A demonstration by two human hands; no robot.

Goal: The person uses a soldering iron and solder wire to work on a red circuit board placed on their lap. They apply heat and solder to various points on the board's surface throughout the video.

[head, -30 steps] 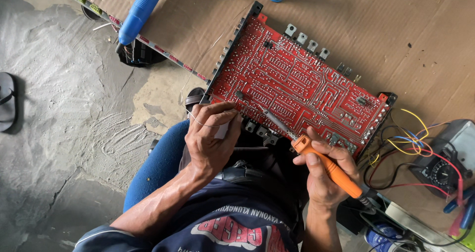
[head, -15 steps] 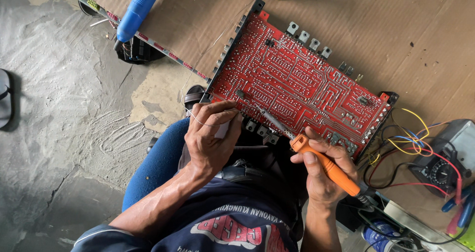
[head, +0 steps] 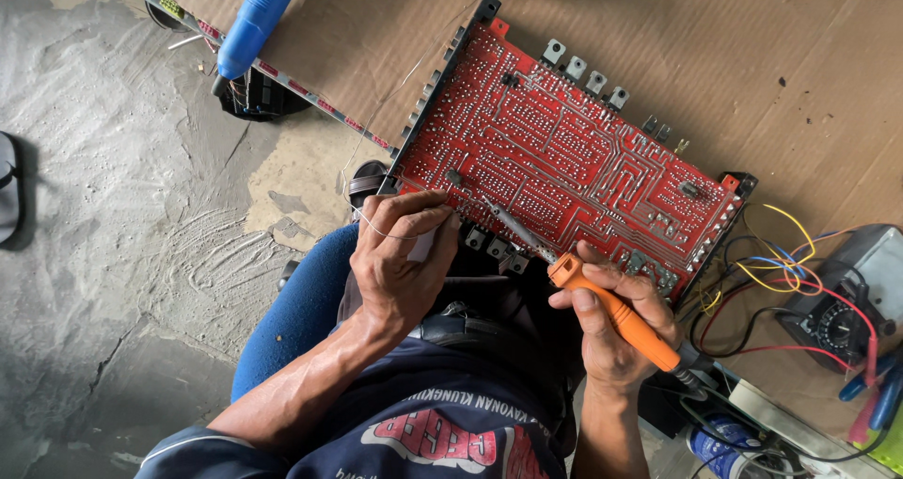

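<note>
Board: red circuit board, solder side up, centre of frame, lying slantwise on cardboard sheet over the floor, near edge by the knees for reach.
Right hand: right hand lower right, fingers wrapped round orange soldering iron, pen-style, tip aimed at board's near edge.
Left hand: left hand lower centre, fingers pinched narrow on thin solder wire, fed toward same spot.
Surroundings: multimeter with coloured leads at right edge; blue tool upper left.
</note>
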